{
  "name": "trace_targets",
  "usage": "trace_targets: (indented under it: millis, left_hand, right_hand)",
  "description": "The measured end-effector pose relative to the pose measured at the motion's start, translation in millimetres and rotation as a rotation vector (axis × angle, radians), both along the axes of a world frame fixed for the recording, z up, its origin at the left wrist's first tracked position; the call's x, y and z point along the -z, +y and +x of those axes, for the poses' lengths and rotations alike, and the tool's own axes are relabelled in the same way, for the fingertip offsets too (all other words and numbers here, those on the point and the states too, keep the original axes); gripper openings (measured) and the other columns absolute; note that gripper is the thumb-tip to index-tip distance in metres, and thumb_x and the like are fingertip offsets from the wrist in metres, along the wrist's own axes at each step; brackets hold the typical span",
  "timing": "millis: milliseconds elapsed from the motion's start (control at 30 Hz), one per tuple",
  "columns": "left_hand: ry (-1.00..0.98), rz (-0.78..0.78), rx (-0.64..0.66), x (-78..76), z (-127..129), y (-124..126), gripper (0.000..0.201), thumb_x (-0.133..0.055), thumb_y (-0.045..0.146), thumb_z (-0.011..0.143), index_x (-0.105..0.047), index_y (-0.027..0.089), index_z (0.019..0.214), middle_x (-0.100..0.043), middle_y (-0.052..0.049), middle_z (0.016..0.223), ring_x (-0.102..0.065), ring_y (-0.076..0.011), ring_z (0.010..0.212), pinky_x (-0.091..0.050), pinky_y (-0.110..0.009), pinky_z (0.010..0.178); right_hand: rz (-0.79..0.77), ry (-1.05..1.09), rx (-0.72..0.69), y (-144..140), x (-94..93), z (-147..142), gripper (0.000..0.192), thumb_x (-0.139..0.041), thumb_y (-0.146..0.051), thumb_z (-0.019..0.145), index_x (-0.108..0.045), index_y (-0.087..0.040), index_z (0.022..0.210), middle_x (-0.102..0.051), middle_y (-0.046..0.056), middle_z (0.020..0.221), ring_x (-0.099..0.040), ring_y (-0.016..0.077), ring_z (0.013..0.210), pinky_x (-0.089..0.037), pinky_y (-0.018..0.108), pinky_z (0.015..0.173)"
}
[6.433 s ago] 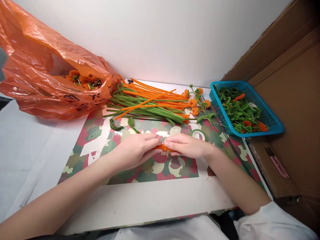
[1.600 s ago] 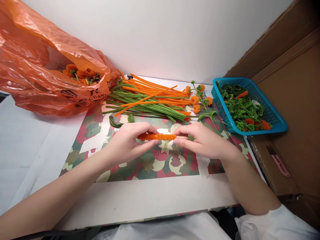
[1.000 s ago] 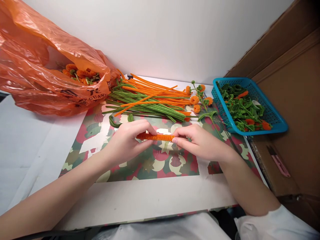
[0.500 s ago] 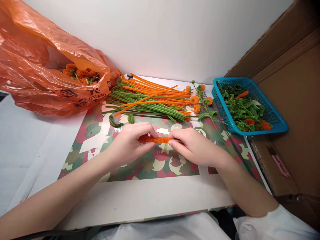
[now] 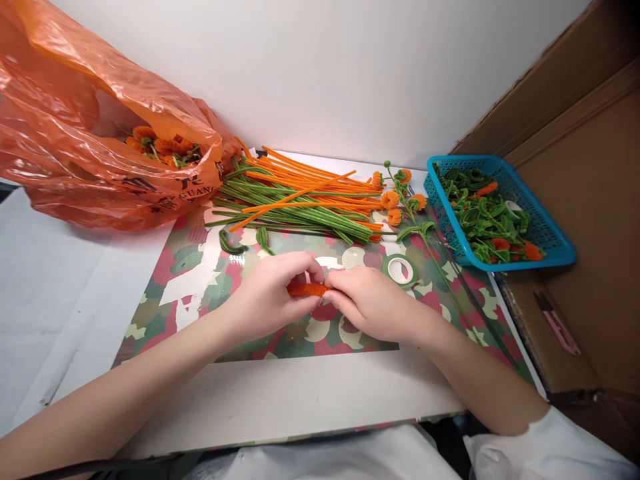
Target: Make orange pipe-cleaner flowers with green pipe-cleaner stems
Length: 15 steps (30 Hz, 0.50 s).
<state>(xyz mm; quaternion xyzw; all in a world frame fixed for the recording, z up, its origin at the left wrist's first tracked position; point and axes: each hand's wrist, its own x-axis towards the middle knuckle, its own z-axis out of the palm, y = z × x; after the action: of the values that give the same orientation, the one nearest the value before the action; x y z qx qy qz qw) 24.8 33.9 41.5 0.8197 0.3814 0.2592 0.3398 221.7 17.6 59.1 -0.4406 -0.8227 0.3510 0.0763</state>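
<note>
Orange bag: at far left I see crumpled, glossy plastic (image 5: 60, 180), its mouth showing fuzzy orange flowers (image 5: 170, 148) with green bits.
Blue basket: perforated plastic rim (image 5: 530, 265) at right, around a heap of looped green pieces (image 5: 475, 223), a few orange ones and a pale roll.
Orange ribbed piece: (image 5: 304, 289) it lies between the two hands, above the patterned sheet (image 5: 320, 330).
Left hand: (image 5: 270, 290) curled, thumb and fingers pinched about the piece's left part.
Right hand: (image 5: 373, 303) fingers nearly closed, tips gripping its right end; I cannot tell how much they hide.
Stems: straight, fuzzy orange (image 5: 320, 181) and green (image 5: 310, 217) lengths, piled beyond the hands.
Tape roll: (image 5: 415, 272) green ring, just beyond my right hand.
Flower sprig: (image 5: 390, 199) round, ridged orange heads on a green stem, near the basket.
</note>
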Motion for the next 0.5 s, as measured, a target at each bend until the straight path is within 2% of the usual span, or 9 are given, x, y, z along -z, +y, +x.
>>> trace_targets:
  millis: [133, 267, 400, 500]
  left_hand:
    - [-0.077, -0.070, 0.002, 3.6, 0.6, -1.9, 0.008, -0.063, 0.018, 0.077, -0.058, 0.018, 0.084, -0.060, -0.001, 0.083, -0.056, -0.0128, 0.073, -0.050, -0.023, 0.062]
    - [-0.338, -0.274, 0.002, 6.1, -1.6, 0.0, 0.015, -0.059, 0.020, 0.080, -0.059, 0.019, 0.095, -0.060, -0.005, 0.098, -0.060, -0.0181, 0.093, -0.055, -0.030, 0.078]
    - [-0.639, -0.440, -0.096, 7.8, -3.7, 5.0, 0.015, -0.056, 0.027, 0.081, -0.062, 0.020, 0.093, -0.060, -0.004, 0.098, -0.060, -0.0184, 0.094, -0.053, -0.031, 0.084]
    - [-0.733, -0.483, -0.188, 6.7, -6.8, 11.2, 0.017, -0.056, 0.028, 0.077, -0.064, 0.019, 0.088, -0.062, -0.005, 0.096, -0.060, -0.0193, 0.092, -0.053, -0.032, 0.082]
  right_hand:
    - [-0.005, -0.016, 0.011, -1.4, 2.4, -2.2, 0.021, -0.044, -0.017, 0.096, -0.046, -0.017, 0.075, -0.052, -0.001, 0.070, -0.039, 0.0093, 0.059, -0.023, 0.025, 0.057]
    - [-0.003, -0.025, 0.019, -1.1, 4.5, -0.4, 0.022, -0.044, -0.020, 0.096, -0.047, -0.017, 0.074, -0.052, -0.002, 0.069, -0.040, 0.0091, 0.059, -0.023, 0.025, 0.057]
    - [-0.037, -0.004, 0.023, 1.7, 6.1, 2.4, 0.023, -0.043, -0.022, 0.096, -0.048, -0.018, 0.074, -0.053, -0.003, 0.068, -0.041, 0.0088, 0.058, -0.025, 0.024, 0.056]
    - [-0.049, 0.057, 0.024, 6.1, 4.7, 7.6, 0.023, -0.042, -0.022, 0.097, -0.049, -0.018, 0.075, -0.053, -0.004, 0.067, -0.042, 0.0088, 0.058, -0.028, 0.023, 0.057]
